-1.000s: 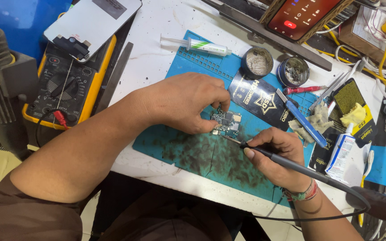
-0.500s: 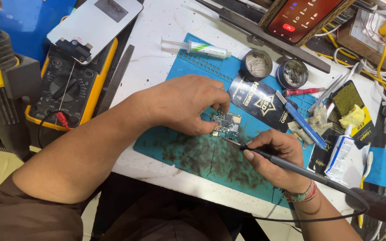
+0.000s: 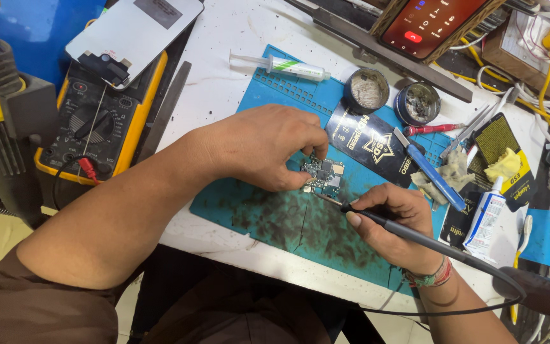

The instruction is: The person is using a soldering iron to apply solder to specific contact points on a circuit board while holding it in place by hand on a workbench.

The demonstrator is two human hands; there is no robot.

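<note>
My left hand (image 3: 268,148) pinches a small blue circuit board (image 3: 323,173) and holds it down on the stained teal work mat (image 3: 268,213). My right hand (image 3: 397,224) grips a black soldering iron (image 3: 415,234) like a pen. Its thin tip touches the lower left edge of the board. The iron's cord runs off to the lower right, past my wrist with its woven band.
A yellow multimeter (image 3: 90,124) with a phone screen panel (image 3: 136,35) on it lies at left. A syringe (image 3: 284,64), two round tins (image 3: 365,90), a blue knife (image 3: 429,171), tweezers, a small bottle (image 3: 486,216) and a phone (image 3: 429,22) crowd the right and back.
Both hands stay almost where they were; the soldering tip stays at the board's edge.
</note>
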